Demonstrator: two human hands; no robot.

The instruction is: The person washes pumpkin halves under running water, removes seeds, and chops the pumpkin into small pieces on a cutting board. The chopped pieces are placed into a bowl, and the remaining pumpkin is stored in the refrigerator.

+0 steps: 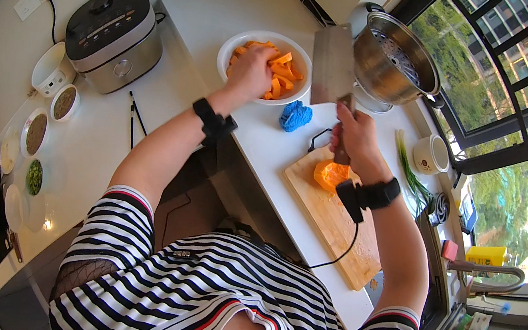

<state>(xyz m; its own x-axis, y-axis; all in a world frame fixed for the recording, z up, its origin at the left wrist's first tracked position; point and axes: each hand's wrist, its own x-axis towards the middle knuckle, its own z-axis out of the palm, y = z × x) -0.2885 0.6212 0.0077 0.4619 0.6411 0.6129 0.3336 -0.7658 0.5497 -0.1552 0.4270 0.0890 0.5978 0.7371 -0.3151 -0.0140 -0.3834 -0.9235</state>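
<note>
My left hand (251,74) reaches into a white bowl (306,63) and touches cut strips of orange pumpkin (284,72). Its fingertips are partly hidden, so whether it grasps any strip cannot be told. In my right hand (359,136) is the brown handle of a cleaver (333,62), whose broad blade points away from me, beside the bowl. Below that hand, a hollowed chunk of pumpkin (328,175) sits near the far end of a wooden cutting board (337,228). A crumpled blue cloth (296,116) lies between bowl and board.
Beyond the cleaver stands a steel steamer pot (387,75). Green onions (410,172) and a white pot (431,154) are at the right, near the faucet (494,279). Leftward are a rice cooker (113,37), black chopsticks (134,118), and small bowls including chopped greens (34,177).
</note>
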